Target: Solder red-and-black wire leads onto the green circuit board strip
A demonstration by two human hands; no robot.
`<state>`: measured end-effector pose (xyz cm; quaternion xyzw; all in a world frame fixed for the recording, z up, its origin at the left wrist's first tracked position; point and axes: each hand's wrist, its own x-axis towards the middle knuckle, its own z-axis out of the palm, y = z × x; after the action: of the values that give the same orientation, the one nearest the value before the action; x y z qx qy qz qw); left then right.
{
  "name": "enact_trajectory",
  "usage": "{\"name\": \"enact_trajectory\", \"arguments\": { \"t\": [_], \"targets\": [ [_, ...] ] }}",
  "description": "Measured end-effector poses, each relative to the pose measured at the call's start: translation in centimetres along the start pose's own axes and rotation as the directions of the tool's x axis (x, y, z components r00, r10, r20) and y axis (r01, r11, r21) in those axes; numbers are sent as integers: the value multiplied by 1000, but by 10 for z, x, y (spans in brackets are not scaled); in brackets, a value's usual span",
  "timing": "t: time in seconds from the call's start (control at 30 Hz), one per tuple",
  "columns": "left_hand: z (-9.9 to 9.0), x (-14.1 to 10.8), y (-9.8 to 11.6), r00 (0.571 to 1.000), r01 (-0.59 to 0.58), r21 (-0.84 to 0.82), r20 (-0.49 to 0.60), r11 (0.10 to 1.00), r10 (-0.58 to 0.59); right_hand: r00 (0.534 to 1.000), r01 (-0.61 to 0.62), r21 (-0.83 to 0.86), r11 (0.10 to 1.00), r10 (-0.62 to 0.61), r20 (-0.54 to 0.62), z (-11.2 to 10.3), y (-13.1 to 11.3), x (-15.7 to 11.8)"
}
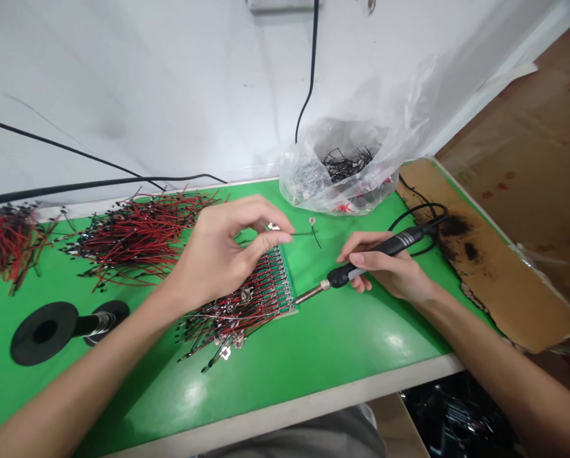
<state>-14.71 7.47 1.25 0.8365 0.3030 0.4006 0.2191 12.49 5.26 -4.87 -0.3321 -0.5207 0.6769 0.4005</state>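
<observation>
My left hand [222, 257] pinches a thin dark wire [301, 233] between thumb and fingertips, above a green circuit board strip [287, 283]. Many red and black wires [237, 312] fan out from that strip's soldered edge, with small metal terminals among them. My right hand [385, 267] grips a black-handled soldering iron [375, 261], its metal tip ending at the strip's lower right corner. A small metal terminal [312, 220] on a dark wire lies just beyond my left fingers.
Loose red and black wire bundles [142, 238] lie on the green mat [327, 343] to the left. A plastic bag [342, 175] of parts stands at the back. A black spool holder [46, 334] sits near the front left. Scorched cardboard [485, 254] covers the right end.
</observation>
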Motion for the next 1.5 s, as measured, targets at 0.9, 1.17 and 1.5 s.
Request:
{"name": "enact_trajectory", "arguments": {
  "t": [0.9,1.17,1.5],
  "targets": [
    [9,-4,17,984,7,72,176,997,-19,999,-31,-30,999,31,14,-1,7,0],
    [18,-5,16,996,86,55,29,995,-88,998,-56,-43,998,58,32,3,4,-1],
    [18,-5,12,989,96,56,105,994,-101,998,-49,-35,998,49,24,1,4,-1]
  ]
}}
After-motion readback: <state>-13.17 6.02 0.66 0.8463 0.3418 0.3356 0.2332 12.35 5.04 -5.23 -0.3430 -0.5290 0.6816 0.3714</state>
